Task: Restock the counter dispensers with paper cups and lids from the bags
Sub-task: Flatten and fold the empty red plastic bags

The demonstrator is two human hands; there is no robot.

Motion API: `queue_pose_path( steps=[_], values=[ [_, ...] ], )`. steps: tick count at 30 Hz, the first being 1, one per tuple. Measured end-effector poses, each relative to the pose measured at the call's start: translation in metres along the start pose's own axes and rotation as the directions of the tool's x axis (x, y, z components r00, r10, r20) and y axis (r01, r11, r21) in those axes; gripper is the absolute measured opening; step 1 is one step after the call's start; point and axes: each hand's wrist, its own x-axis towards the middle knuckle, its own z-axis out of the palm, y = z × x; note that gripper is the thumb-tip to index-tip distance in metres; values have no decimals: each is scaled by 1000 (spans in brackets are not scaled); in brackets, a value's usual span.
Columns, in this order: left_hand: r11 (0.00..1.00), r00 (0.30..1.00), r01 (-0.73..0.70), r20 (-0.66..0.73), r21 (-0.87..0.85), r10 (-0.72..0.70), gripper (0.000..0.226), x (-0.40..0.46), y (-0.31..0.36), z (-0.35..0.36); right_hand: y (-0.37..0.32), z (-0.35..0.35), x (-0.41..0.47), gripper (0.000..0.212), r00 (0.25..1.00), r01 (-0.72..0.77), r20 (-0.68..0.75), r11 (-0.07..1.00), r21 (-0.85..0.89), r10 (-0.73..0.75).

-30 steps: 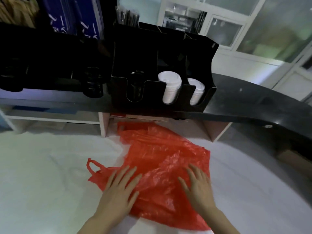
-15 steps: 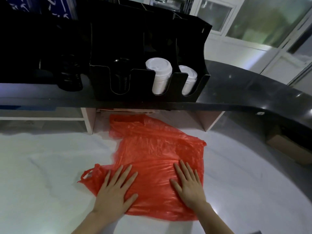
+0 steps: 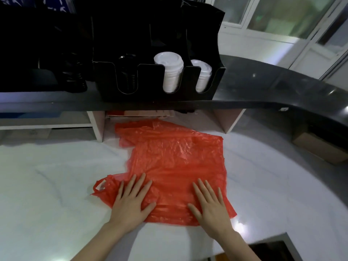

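Pressing flat, fingers straight, both hands [image 3: 131, 202] [image 3: 211, 204] pinned the bag [image 3: 175, 162] low in frame — slick plastic might slide on the counter [image 3: 47, 185].

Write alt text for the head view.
Left hand and right hand press flat on an empty red plastic bag on a white counter; behind, a black dispenser holds white lids.

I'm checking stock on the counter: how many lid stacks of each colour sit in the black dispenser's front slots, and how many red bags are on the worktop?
White lid stacks: 2
Black lid stacks: 1
Red bags: 1, lying flat under the left hand and right hand
Total: 4
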Motion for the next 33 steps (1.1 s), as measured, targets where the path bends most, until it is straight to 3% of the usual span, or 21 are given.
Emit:
queue_pose_path(
  steps=[5,8,10,12,13,15,18,22,26,29,33],
  values=[
    [999,999,-45,-1,-5,45,74,-3,2,-3,13,7,-1,74,992,-16,128,999,46,10],
    [944,994,-90,-87,-316,66,75,-1,-7,-18,16,-6,4,75,994,-43,112,962,268,13],
    [892,968,-135,-249,-432,26,60,-7,-16,-36,21,-22,3,66,997,-50,-38,896,441,74],
    [923,928,-240,-350,-300,128,43,-17,-24,-47,28,-31,-4,49,979,33,-200,922,385,48],
    [931,918,-296,-333,-216,214,39,-23,-26,-48,31,-33,-9,44,973,83,-231,942,324,-6],
    [934,923,-342,-223,-98,315,40,-33,-29,-44,34,-33,-21,46,967,196,-198,963,186,-158],
    [950,946,-311,-110,-37,305,46,-38,-34,-30,38,-23,-34,57,954,292,-67,956,-27,-293],
    [970,958,-243,-161,-12,237,37,-30,-35,-25,31,-16,-30,61,971,209,-108,977,-35,-211],
    [975,944,-220,-254,-3,212,17,-19,-30,-31,26,-22,-19,22,981,136,-134,990,-28,-139],
    [986,948,-149,-292,-68,123,10,-13,-18,-46,26,-39,-11,19,998,-1,-63,996,91,7],
    [977,987,-43,-159,-209,9,19,-5,-7,-54,35,-57,1,19,995,-91,61,990,110,84]
  ],
)
